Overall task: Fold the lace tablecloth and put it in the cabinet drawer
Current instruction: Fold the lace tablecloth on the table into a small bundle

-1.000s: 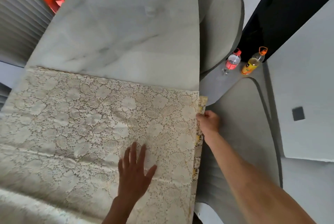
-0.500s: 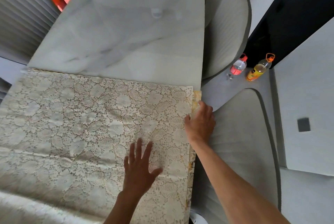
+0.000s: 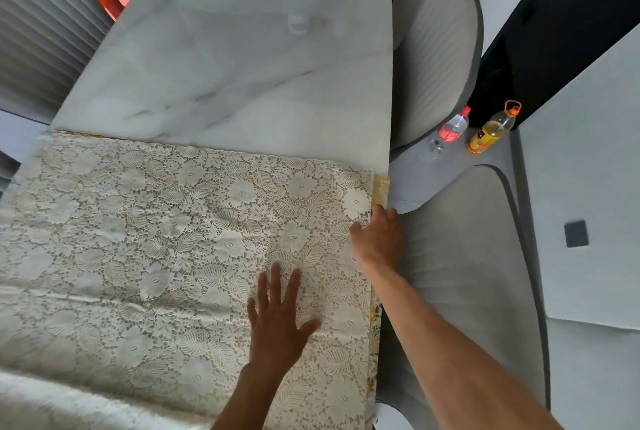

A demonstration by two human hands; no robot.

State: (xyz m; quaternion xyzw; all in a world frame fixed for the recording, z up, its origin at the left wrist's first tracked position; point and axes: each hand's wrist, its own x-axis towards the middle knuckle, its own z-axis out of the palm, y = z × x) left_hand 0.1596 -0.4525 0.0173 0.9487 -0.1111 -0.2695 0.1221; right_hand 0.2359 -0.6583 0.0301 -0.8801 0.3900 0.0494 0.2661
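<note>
The cream lace tablecloth (image 3: 166,242) lies folded and flat on the near half of the white marble table (image 3: 256,76). A yellow underlayer peeks out at its far right corner. My left hand (image 3: 277,318) presses flat on the cloth near its right side, with the fingers spread. At the cloth's right edge is my right hand (image 3: 379,237), thumb on top and fingers curled down over the table's edge, where they are hidden. No cabinet drawer is in view.
Two grey chairs stand right of the table, one far (image 3: 436,58) and one near (image 3: 471,273). A clear bottle with a red label (image 3: 452,126) and a yellow bottle (image 3: 490,133) stand on the floor between them. A dark panel (image 3: 568,24) rises behind.
My right hand has slid from just outside the cloth's far right corner onto its right edge, a little nearer to me. The left hand stays flat in about the same spot.
</note>
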